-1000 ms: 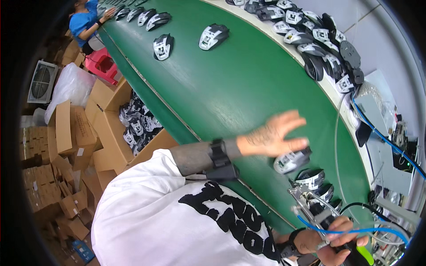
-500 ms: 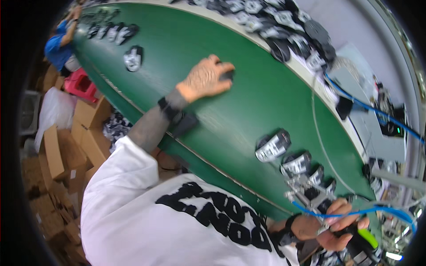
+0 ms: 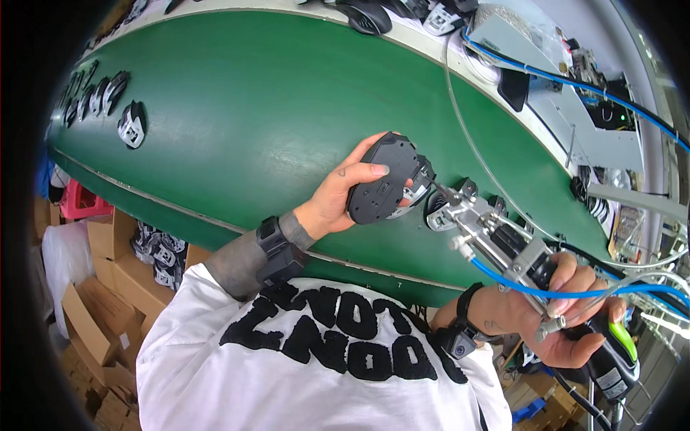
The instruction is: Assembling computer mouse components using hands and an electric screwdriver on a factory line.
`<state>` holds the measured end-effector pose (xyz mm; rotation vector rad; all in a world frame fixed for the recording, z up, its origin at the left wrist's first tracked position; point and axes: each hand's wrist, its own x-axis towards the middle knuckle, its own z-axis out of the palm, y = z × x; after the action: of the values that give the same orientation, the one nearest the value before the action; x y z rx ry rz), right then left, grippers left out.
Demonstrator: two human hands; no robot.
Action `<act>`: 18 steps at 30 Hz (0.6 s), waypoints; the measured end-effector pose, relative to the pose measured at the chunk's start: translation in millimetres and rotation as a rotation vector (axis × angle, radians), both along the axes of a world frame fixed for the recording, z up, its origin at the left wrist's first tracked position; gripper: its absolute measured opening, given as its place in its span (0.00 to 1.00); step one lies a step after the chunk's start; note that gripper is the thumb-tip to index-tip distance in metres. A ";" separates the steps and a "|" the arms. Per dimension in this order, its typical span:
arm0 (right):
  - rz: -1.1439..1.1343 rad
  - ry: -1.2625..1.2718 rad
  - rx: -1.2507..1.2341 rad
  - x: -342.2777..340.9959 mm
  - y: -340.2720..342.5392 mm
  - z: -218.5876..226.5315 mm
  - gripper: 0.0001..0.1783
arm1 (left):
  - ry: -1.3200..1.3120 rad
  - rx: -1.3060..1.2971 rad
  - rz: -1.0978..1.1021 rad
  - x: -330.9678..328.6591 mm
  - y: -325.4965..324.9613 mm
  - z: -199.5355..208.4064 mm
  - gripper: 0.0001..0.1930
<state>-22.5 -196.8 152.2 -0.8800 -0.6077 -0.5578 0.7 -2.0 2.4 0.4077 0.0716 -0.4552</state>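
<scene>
My left hand [image 3: 332, 195] is closed around a black computer mouse [image 3: 379, 188], held with its flat underside up and the thumb across it. My right hand [image 3: 568, 305] grips a powered screwdriver [image 3: 514, 248] with a metal feed head and a blue air hose. The screwdriver's slim tip points at the mouse and lies close by it; I cannot tell whether they touch. Behind the held mouse a black-and-silver mouse [image 3: 424, 179] is partly hidden. Another mouse [image 3: 440, 212] sits on the green conveyor belt [image 3: 266, 108] beside the feed head.
Several mice in a row [image 3: 97, 97] and a single mouse [image 3: 132, 125] lie on the belt's far left. More sit on the ledge [image 3: 424, 43] behind. A clear tube [image 3: 460, 115] crosses the belt. Cardboard boxes [image 3: 108, 323] and a red stool [image 3: 83, 201] stand at lower left.
My left hand has come back from the far belt toward the right, bringing a mouse with its underside up to the screwdriver. The screwdriver head has risen slightly; the view has turned.
</scene>
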 end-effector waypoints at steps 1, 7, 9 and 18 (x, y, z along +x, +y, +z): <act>-0.011 0.005 -0.025 1.0 -0.1 -0.7 0.18 | -0.032 0.020 -0.011 -1.2 0.0 1.0 0.28; -0.045 0.020 -0.082 7.0 6.2 -2.5 0.20 | -0.069 0.125 -0.052 -3.7 1.2 3.8 0.31; -0.032 0.020 -0.089 8.5 8.0 -3.3 0.19 | -0.074 0.147 -0.062 -4.8 1.6 5.5 0.31; -0.032 0.024 -0.151 8.8 11.2 -5.0 0.18 | -0.076 0.178 -0.114 -9.1 3.8 13.0 0.30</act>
<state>-13.8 -185.6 147.2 -1.0383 -0.6206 -0.5341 -8.3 1.8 15.4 0.6054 0.0153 -0.5468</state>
